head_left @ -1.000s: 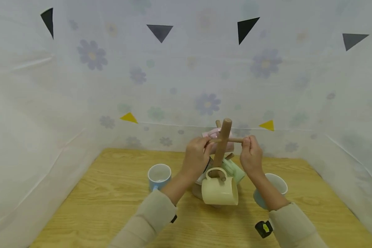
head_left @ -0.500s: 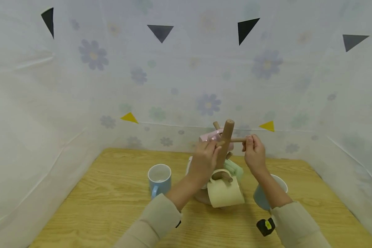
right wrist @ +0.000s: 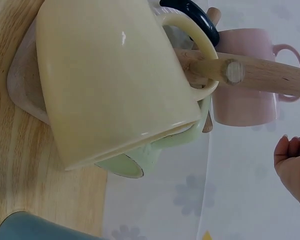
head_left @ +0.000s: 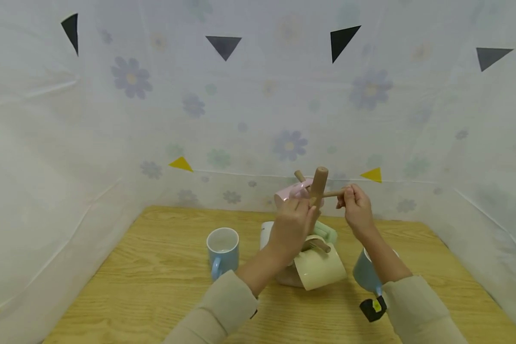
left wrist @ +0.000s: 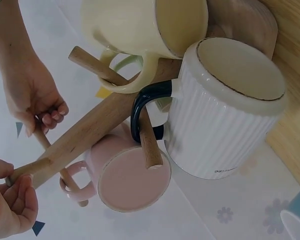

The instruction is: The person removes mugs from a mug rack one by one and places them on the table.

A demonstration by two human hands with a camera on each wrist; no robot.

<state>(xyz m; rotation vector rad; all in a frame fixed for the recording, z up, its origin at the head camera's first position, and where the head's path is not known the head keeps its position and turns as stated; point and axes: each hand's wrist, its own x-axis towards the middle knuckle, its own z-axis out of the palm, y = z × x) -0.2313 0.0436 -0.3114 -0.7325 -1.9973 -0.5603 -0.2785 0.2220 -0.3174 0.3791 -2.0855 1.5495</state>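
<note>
A wooden mug tree (head_left: pixel 320 184) stands near the middle of the table. My left hand (head_left: pixel 289 229) pinches one of its upper pegs, and my right hand (head_left: pixel 358 210) pinches the opposite one. Four pegs carry mugs by their handles: a cream mug (head_left: pixel 320 267) in front, a light green mug (head_left: pixel 327 232) behind it, a pink mug (head_left: pixel 285 193) higher at the back, and a ribbed white mug (left wrist: pixel 220 120) with a dark handle. In the head view my left hand covers most of the white mug.
To the left a blue mug (head_left: pixel 223 260) stands upright on the wooden table (head_left: pixel 155 282). Another blue mug (head_left: pixel 365 272) stands at the right, partly behind my right forearm. A flower-patterned sheet (head_left: pixel 249 110) hangs behind and at both sides.
The mug tree has turned: the cream mug in front swung right, the pink one at the back swung left. My left hand moved right with its peg, my right hand slightly right.
</note>
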